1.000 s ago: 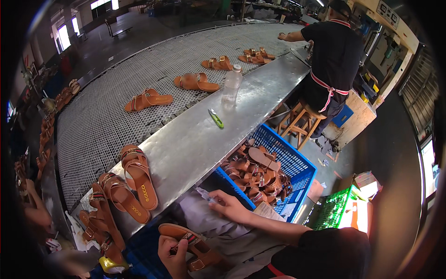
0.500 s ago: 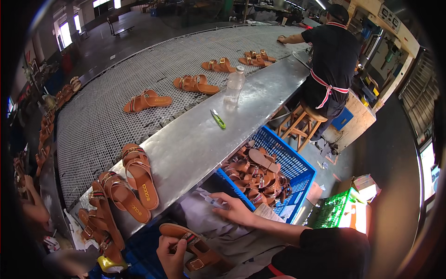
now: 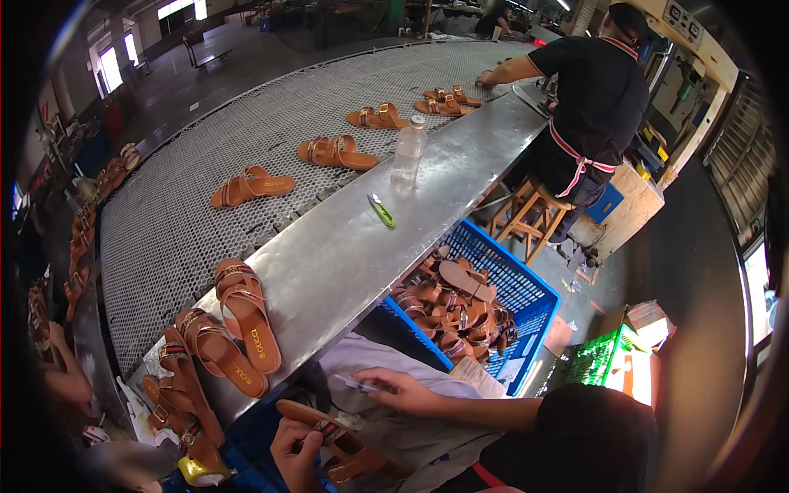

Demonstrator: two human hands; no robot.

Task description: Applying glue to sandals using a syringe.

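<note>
Held low over my lap is a brown two-strap sandal (image 3: 357, 457) with a striped band, gripped at its straps by my left hand (image 3: 297, 448). Just above it, my right hand (image 3: 404, 391) pinches a slim, pale tool (image 3: 358, 384) with a thin tip; its exact kind is too small to tell. The tip is apart from the sandal. On the metal ledge ahead lie finished-looking sandals (image 3: 249, 316), and a stack of more sandals (image 3: 185, 386) rests at the ledge's near left end. Part of the held sandal's far side is hidden by shadow and fingers.
Green-handled thread snips (image 3: 383, 214) and a clear bottle (image 3: 408, 154) stand along the metal ledge (image 3: 329, 271). Sandals sit spaced on the mesh conveyor (image 3: 164, 246). A blue crate (image 3: 534, 316) full of sandals is at right. A co-worker (image 3: 592, 107) reaches over the belt by a stool (image 3: 530, 218).
My right hand and its tool have come slightly lower, and the sandal in my left hand has tilted and shifted a little left. The co-worker's arm has drawn back.
</note>
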